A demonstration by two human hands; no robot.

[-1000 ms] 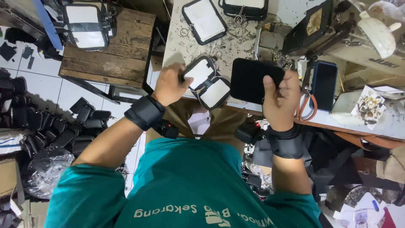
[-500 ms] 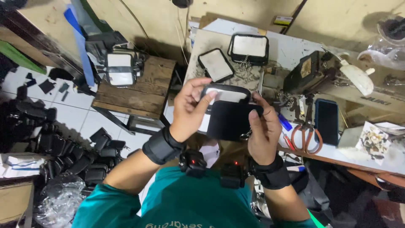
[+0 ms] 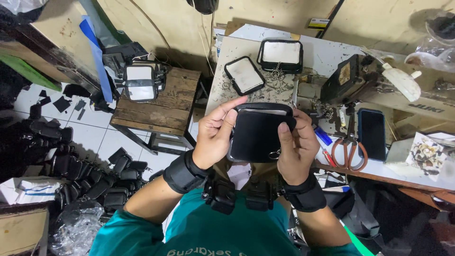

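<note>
A black zip pouch (image 3: pixel 258 135) is held up in mid-air betw. both hands, in front of the chest and just short of the tabletop (image 3: pixel 222 90) near edge, touching nothing else. The L hand (image 3: pixel 214 135) is closed on the pouch's left side, thumb and fingers pinched at the top-left corner by the zip. The R hand (image 3: pixel 297 144) is wrapped round the right side, thumb laid flat across the front face, fingers (image 3: pixel 298 116) curled over the top-right corner; a small metal ring hangs at the lower right edge. Both wrists are cocked upward, black wrist straps (image 3: pixel 182 171) worn on each.

Open room: some free space is seen directly under the pouch and to the left, over the tiled floor (image 3: pixel 102 142). Ahead, the tabletop is crowded w/ two finished pouches (image 3: pixel 244 75) w/ clear windows, loose metal rings, orange-handled scissors (image 3: pixel 349 150) and a dark phone (image 3: pixel 372 133) to the right. A wooden stool (image 3: pixel 159 106) stands just left of the tabletop edge, carrying another pouch. Black pouches are piled on the floor at far left.
</note>
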